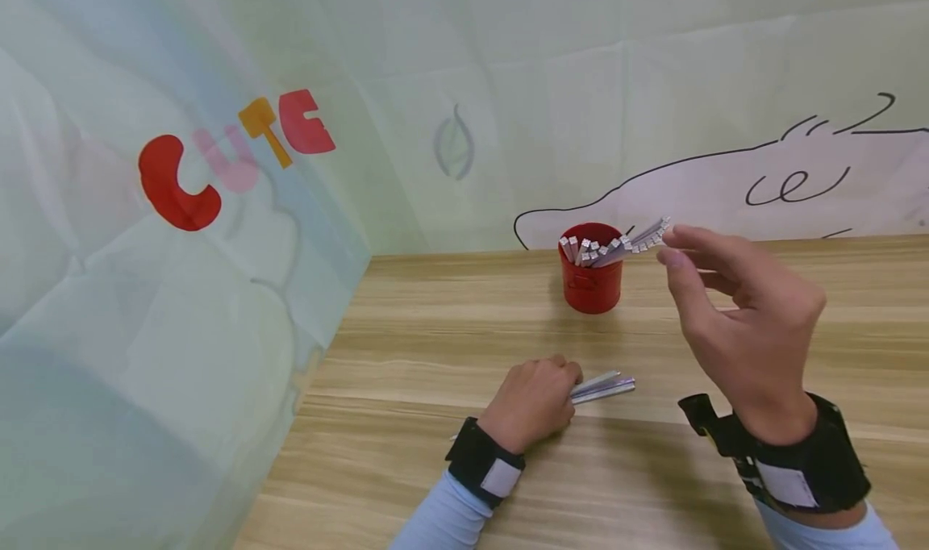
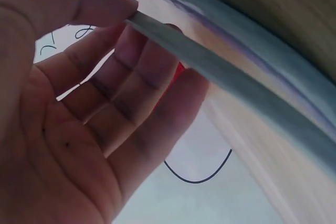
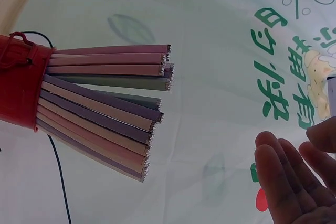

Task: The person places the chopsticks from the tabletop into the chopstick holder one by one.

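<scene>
A bundle of long, flat, pastel sticks stands in a small red bucket, fanning out past the rim with whitish tips. To its right my right hand is raised, thumb and fingers loosely bent around nothing, fingertips near the outermost tips in the head view. My left hand is low at the tabletop in front of the bucket. It pinches one grey-blue stick by the end between thumb and fingers. Several loose sticks lie on the table, reaching out to the right from under that hand.
The wood-grain table meets a pale printed sheet right behind the bucket. Another sheet with coloured letters hangs along the left side. Both wrists wear black straps.
</scene>
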### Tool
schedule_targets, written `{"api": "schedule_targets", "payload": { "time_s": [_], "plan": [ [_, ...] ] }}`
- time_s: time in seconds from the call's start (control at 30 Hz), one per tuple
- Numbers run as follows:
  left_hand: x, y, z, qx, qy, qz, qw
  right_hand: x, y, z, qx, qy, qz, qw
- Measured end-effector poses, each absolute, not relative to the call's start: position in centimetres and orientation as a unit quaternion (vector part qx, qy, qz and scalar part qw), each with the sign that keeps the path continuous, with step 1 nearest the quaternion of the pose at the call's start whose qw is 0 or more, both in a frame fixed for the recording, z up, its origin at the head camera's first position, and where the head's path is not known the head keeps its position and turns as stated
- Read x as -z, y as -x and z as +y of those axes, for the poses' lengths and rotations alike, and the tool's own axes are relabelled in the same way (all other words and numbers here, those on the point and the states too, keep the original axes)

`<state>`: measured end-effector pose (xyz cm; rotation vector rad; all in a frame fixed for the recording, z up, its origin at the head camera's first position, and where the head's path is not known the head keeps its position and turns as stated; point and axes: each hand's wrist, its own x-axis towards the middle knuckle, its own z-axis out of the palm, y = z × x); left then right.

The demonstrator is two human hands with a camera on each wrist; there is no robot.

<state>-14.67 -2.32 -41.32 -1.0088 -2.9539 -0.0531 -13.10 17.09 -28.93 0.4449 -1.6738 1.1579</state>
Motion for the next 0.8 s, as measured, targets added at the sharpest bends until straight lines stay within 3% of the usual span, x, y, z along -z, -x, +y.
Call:
{"api": "schedule_targets", "payload": {
  "time_s": [0.8],
  "plan": [
    [39.1, 14.1, -2.2, 0.11, 0.373, -0.917, 0.087, 29.3, 12.8, 17.5, -0.446, -0.21, -0.74, 0.458]
  ]
}}
